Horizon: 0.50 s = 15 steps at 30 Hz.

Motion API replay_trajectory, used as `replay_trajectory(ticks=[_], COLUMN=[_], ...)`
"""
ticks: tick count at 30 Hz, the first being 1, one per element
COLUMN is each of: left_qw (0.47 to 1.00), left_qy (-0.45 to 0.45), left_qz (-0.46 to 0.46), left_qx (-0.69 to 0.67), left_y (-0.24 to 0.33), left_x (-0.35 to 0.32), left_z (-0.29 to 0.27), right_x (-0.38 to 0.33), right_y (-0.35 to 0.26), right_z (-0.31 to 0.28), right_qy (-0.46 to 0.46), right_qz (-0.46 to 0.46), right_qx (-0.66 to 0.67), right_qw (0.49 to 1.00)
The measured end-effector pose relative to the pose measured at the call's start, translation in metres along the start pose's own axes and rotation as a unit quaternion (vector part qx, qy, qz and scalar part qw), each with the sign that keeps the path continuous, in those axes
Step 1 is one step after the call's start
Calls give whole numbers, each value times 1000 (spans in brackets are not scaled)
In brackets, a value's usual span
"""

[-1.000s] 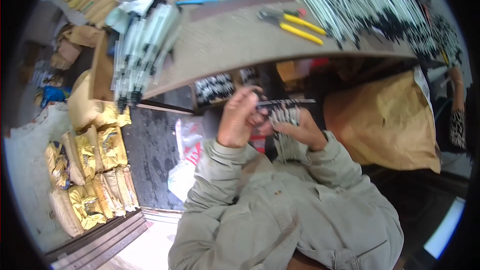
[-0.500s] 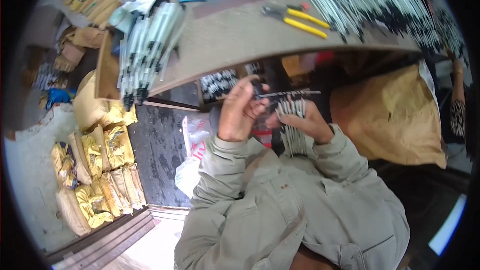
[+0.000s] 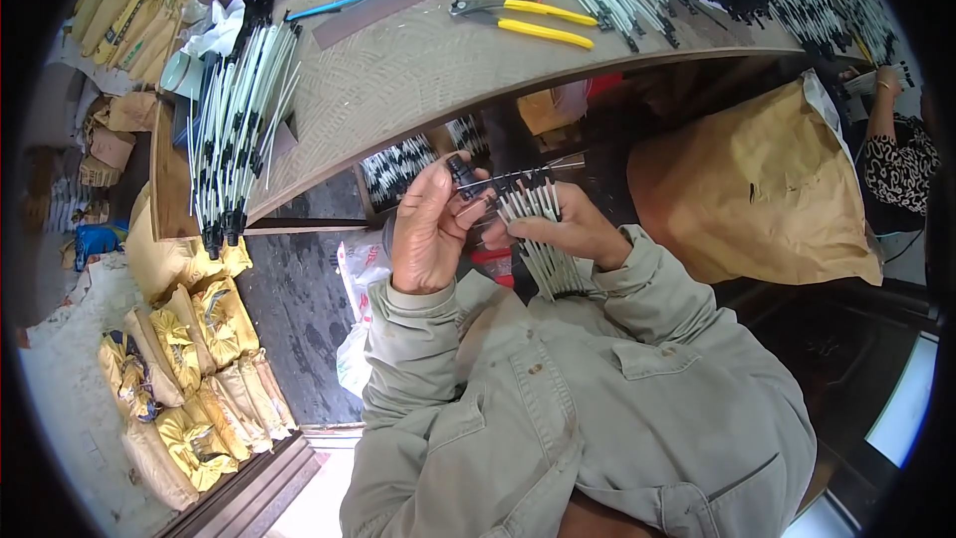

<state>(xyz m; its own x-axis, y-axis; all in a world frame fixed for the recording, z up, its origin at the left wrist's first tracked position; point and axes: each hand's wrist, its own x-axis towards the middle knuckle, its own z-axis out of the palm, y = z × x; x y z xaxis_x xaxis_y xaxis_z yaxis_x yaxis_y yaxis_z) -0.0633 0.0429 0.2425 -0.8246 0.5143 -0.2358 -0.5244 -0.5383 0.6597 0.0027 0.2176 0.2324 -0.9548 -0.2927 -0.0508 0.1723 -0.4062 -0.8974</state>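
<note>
Head view: left hand [image 3: 430, 229] pinches a thin rod [image 3: 503, 179] by its black end, fingers pressed together. That rod runs sideways, rightward across the fanned bundle of white rods [image 3: 543, 239], which the right hand [image 3: 568, 231] grips just below the workbench [image 3: 418, 70] edge.

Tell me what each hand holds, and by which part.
The left hand pinches one thin rod by its black end cap. The right hand grips a bundle of white rods around its upper part, near their black tips.
</note>
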Motion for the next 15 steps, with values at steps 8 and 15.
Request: replay_trajectory(ticks=[8, 15], left_qw=[1000, 1000], left_qy=[-9, -7], left_qz=[9, -5], left_qx=[-12, -2], left_y=[-1, 1], left_x=[1, 2], left_z=[-3, 6], right_x=[2, 3], right_y=[3, 4], right_z=[2, 1], right_qy=[-7, -11], right_qz=[-10, -16], right_qx=[19, 10], right_qw=[1000, 1000])
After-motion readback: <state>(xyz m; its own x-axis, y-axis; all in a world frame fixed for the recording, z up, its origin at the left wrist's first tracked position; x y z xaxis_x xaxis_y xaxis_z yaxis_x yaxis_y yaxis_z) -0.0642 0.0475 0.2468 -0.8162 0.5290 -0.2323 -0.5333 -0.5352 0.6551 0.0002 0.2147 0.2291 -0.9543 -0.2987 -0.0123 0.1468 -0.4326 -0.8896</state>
